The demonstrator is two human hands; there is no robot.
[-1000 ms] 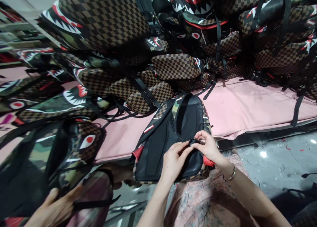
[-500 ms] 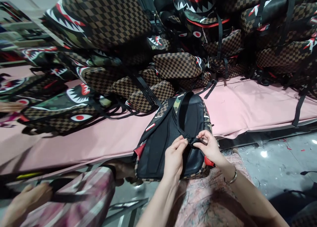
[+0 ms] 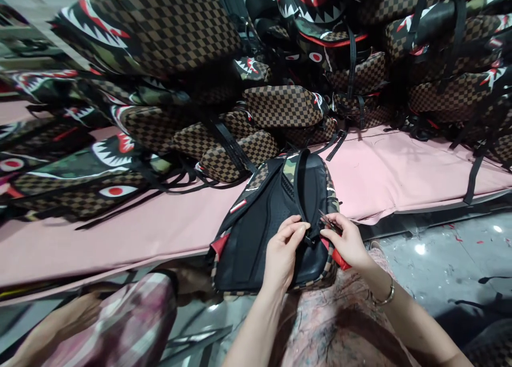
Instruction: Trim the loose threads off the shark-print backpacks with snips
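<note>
A backpack point(image 3: 256, 233) with a black padded back panel and brown check edges lies back side up before me, on the pink-covered table's edge and toward my lap. My left hand point(image 3: 285, 247) is closed in a pinch at the lower end of its shoulder strap point(image 3: 291, 188). My right hand point(image 3: 347, 241) is closed around small dark thread snips point(image 3: 330, 221), their pointed tips showing above the fingers. Those tips are apart from the strap. A short black webbing end point(image 3: 309, 241) lies between the two hands. Red fabric point(image 3: 340, 259) shows at the bag's right side.
Many check and shark-mouth backpacks point(image 3: 160, 31) are piled along the pink table cover point(image 3: 160, 233). One with a red eye point(image 3: 80, 185) lies to the left. Another person's arm point(image 3: 60, 324) and plaid clothing point(image 3: 132, 319) are close at my left. Scraps litter the floor point(image 3: 432, 255).
My right hand has come away from the strap end to the right, and the snips' tips now point up. My left hand stays at the strap. The neighbour's hand has moved.
</note>
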